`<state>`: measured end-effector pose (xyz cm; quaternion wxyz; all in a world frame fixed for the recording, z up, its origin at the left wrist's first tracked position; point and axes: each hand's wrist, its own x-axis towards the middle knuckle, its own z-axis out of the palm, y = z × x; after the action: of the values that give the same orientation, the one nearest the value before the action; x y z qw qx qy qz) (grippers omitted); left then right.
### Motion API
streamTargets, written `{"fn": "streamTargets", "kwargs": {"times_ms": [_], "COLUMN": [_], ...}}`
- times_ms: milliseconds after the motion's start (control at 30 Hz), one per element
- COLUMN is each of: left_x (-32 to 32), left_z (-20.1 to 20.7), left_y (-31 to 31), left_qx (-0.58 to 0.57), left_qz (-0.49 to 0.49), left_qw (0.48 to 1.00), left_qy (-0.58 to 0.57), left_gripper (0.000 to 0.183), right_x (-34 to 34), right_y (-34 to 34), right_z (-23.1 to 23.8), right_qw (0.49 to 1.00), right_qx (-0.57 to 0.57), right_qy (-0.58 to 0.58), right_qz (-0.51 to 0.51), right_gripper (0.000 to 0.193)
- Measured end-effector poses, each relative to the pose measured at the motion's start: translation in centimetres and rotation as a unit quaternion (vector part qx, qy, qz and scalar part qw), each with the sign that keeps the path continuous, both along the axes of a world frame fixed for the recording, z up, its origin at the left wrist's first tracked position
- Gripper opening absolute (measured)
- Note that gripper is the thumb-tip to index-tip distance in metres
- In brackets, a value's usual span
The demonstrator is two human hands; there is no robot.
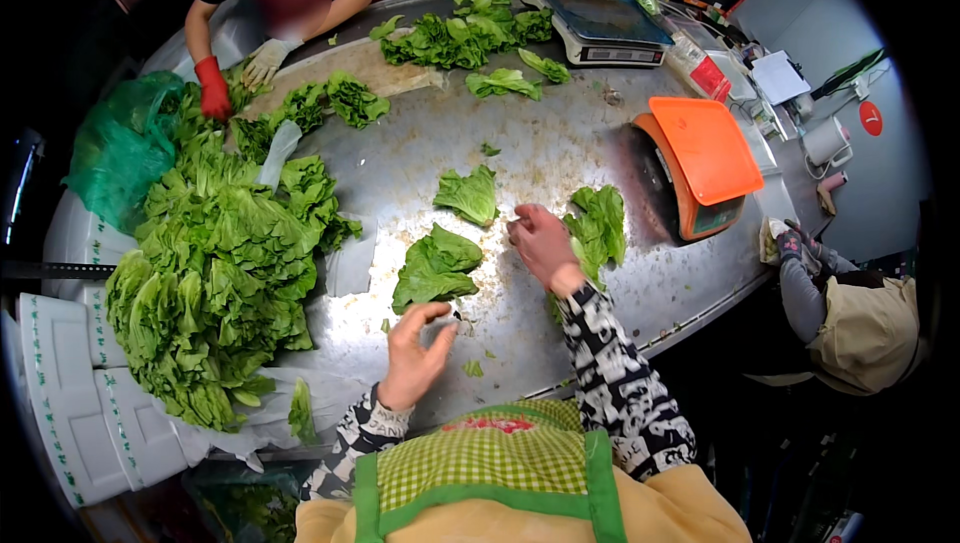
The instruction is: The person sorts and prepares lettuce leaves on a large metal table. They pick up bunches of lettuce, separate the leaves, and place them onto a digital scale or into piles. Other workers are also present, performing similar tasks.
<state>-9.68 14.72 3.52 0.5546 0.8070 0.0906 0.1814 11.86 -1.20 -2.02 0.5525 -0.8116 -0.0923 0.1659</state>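
My left hand [418, 355] hovers over the near side of the metal table, thumb and fingers apart, with nothing seen in it. Just beyond it lies a green lettuce leaf [436, 268]. A smaller leaf [469, 195] rests farther off. My right hand [546, 249] is over the table's middle, its fingers loosely bent and slightly apart, and I see nothing held. Right beside it is a clump of lettuce leaves [600, 228], partly covered by my hand and wrist. On the left rises a big heap of leafy lettuce [225, 268].
An orange scale [705, 153] stands at the right; another scale [610, 28] is at the back. More lettuce [465, 38] lies far off. Across the table, a person's red glove [212, 91] touches leaves beside a green plastic bag [130, 148]. White foam boxes [75, 393] stand at left.
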Motion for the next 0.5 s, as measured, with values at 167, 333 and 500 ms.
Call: {"fn": "streamTargets", "kwargs": {"times_ms": [167,333,500], "left_x": [-1.6,-1.8,0.0], "left_z": [-0.8,-0.9,0.1], "left_y": [-1.7,-1.4,-0.3], "left_qx": [-0.095,-0.237,-0.547], "left_qz": [-0.039,-0.037,-0.028], "left_qw": [0.994,0.967,0.832], "left_qy": [0.039,0.089,0.084], "left_gripper": [0.014,0.019,0.043], "right_x": [0.9,0.8,-6.5], "right_y": [5.0,3.5,1.7], "right_z": [0.5,-3.0,6.4], "right_qw": [0.954,0.989,0.929], "right_qx": [-0.256,-0.052,0.273], "right_qy": [-0.143,-0.139,0.230], "right_qz": [0.062,0.014,0.096], "right_gripper": [0.063,0.044,0.037]}}
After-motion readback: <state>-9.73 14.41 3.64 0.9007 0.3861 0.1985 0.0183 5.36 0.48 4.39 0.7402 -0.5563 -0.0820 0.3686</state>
